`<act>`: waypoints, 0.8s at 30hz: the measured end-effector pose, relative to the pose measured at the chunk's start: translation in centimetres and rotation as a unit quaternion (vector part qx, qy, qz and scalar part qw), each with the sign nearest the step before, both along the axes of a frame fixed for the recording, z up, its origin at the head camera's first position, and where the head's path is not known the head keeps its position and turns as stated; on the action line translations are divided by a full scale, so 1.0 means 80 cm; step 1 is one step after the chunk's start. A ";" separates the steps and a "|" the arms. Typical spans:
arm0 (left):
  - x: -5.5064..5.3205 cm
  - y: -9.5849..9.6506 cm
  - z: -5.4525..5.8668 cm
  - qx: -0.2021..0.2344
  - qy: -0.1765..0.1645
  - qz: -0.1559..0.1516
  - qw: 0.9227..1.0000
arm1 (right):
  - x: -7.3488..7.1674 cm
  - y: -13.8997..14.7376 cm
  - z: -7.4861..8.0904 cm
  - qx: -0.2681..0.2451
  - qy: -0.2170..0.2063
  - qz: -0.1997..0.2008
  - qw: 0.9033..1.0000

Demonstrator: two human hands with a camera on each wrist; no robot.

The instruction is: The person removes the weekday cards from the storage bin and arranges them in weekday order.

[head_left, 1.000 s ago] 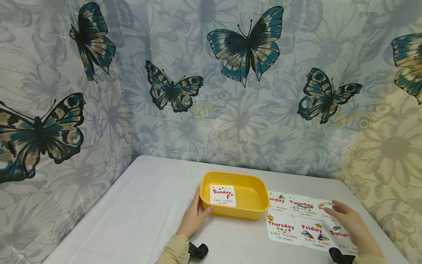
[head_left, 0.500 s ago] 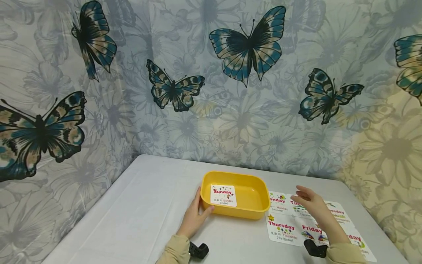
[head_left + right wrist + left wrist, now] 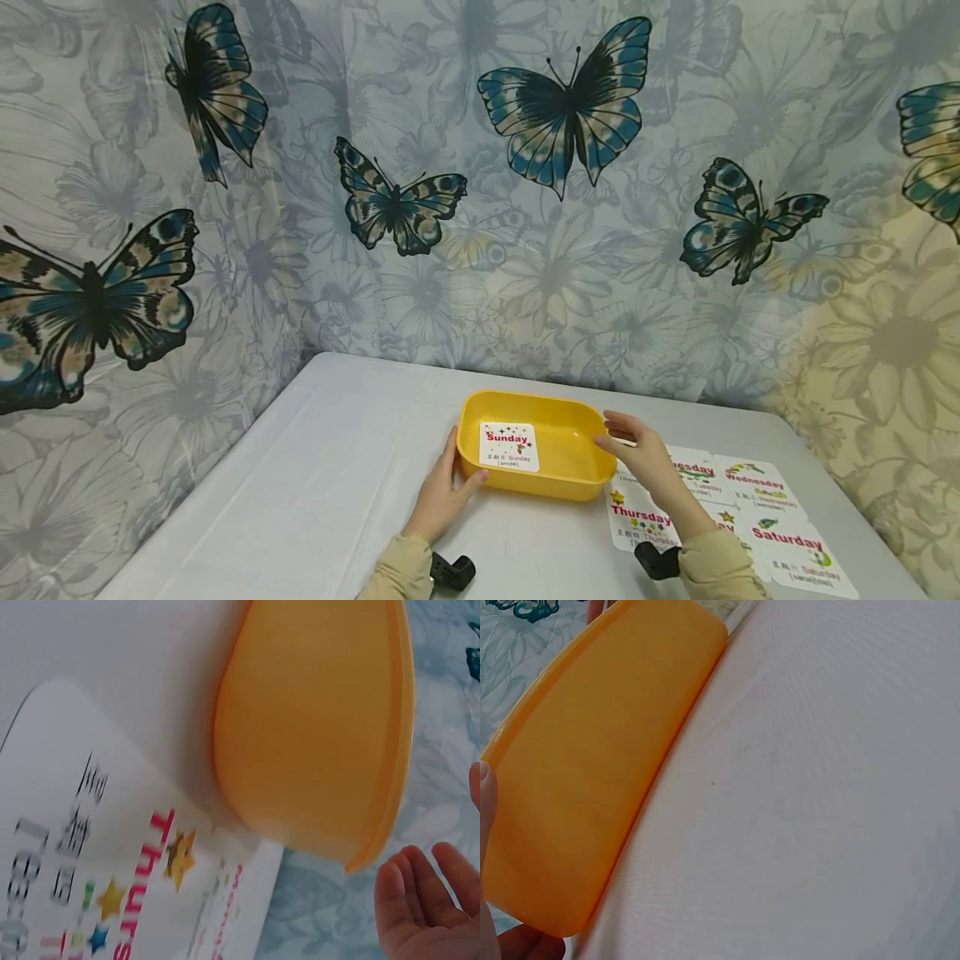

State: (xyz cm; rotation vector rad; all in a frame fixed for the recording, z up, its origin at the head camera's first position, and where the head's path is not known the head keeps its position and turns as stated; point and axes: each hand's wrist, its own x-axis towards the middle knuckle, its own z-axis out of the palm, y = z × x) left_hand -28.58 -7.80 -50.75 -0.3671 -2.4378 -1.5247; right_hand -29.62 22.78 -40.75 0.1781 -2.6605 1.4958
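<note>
A yellow plastic tub (image 3: 551, 486) sits on the table with a white Sunday card (image 3: 509, 447) lying in its left part. My left hand (image 3: 438, 498) grips the tub's left end, the thumb on the front wall and the fingers along the side. In the left wrist view the fingers (image 3: 531, 943) curl round the tub's lower corner. My right hand (image 3: 642, 457) hovers at the tub's right end, fingers loosely spread and holding nothing. The right wrist view shows its fingertips just beyond the rim. Beneath the right forearm, the Monday and Friday cards are mostly hidden.
Right of the tub, weekday cards lie in two rows, among them Thursday (image 3: 637, 518), Wednesday (image 3: 756, 482) and Saturday (image 3: 795, 546). A white cloth (image 3: 300, 492) covers the table. Behind it hangs a butterfly-print curtain (image 3: 555, 292). Each wrist wears a black camera mount.
My right hand has moved left from the Wednesday card, across the other cards, to the tub's right end. The left hand and the tub have stayed in place.
</note>
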 end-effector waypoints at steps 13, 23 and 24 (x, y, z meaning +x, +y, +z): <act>0.000 0.000 -0.001 0.000 0.014 0.001 1.000 | -0.023 -0.052 -0.013 -0.033 -0.034 0.029 0.998; 0.001 0.000 0.000 0.003 0.001 -0.001 1.000 | -0.038 -0.083 -0.022 -0.043 -0.042 0.042 0.997; 0.001 0.001 0.000 0.002 0.001 -0.001 1.000 | -0.039 -0.086 -0.023 -0.041 -0.043 0.045 0.997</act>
